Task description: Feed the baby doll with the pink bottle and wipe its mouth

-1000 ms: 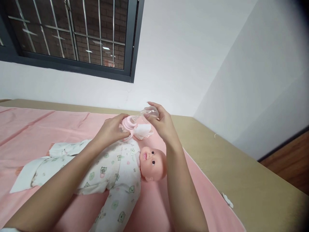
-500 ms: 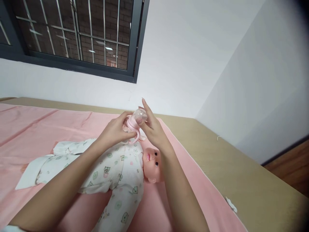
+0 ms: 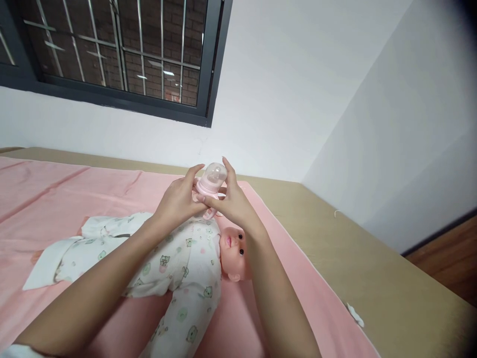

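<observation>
While the bottle (image 3: 208,187) is held between both hands, it is kept clear of the pink cloth (image 3: 48,199) and is located above the far side of the doll (image 3: 197,248), near its chest and shoulder. The bottle is tilted slightly to the right, with its clear cap (image 3: 215,172) uppermost, seated over the pink collar; a pink handle (image 3: 209,214) is seen below the fingers. The bottle's left side is gripped by the left hand (image 3: 179,196), its fingers curved around the body and its thumb laid low across the front. The right side is gripped by the right hand (image 3: 235,200), whose thumb is laid across the front below the collar and whose index finger is raised beside the cap; its remaining fingers are partly hidden behind the bottle.

The doll, dressed in a white printed suit, is laid on its back on the cloth, head to the right; part of the head is covered from view by the right forearm. The cloth is spread over a wooden table (image 3: 335,248), on which a small white scrap (image 3: 355,315) is noted at the cloth's right edge. A barred window (image 3: 149,59) is set in the white wall (image 3: 283,84) behind.
</observation>
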Motion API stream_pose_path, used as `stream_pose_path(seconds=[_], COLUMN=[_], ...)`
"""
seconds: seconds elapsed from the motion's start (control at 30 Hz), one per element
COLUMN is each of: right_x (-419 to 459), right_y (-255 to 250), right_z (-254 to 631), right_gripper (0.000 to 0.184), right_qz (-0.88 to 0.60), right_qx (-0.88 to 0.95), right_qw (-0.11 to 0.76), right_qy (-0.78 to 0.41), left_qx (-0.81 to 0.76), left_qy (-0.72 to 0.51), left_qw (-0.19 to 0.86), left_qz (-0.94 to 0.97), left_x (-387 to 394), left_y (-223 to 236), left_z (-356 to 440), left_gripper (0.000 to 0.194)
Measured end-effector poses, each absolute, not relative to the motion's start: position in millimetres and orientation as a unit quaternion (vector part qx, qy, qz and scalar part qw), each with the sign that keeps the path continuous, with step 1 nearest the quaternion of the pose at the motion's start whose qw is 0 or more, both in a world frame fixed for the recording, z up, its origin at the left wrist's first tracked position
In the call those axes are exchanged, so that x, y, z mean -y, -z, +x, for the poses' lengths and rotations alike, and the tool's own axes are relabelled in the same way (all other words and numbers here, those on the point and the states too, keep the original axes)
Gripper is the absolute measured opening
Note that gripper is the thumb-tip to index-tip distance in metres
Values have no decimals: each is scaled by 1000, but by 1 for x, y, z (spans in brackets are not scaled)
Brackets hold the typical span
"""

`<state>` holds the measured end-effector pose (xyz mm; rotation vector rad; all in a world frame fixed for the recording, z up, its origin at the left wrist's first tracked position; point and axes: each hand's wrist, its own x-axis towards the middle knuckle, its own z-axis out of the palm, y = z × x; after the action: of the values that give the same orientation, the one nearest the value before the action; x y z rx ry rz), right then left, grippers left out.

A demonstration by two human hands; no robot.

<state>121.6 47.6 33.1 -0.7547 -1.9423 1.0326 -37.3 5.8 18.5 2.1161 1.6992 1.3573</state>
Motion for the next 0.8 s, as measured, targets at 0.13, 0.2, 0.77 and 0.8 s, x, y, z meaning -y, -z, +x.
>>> stream_pose_path(seconds=[0.13, 0.2, 0.77, 0.8], right_x=[-48, -48, -131, -141], right_y=[-34, -35, -17, -10], right_z=[123, 124, 204, 212], right_gripper=[120, 120, 120, 119], right_qz=[-315, -316, -442, -469], right_qx=[759, 765, 687, 669], right_qw=[401, 400, 538, 543], right_qy=[-404, -392, -208, -192], left_qx=[-567, -563, -539, -533], left_qy=[-428, -423, -448, -456], left_qw=[51, 57, 87, 86], left_qz=[702, 708, 708, 708], left_x=[-5, -5, 11, 18], left_y=[-18, -17, -29, -34], left_z=[-35, -33, -35, -33], left_gripper=[80, 79, 48, 38])
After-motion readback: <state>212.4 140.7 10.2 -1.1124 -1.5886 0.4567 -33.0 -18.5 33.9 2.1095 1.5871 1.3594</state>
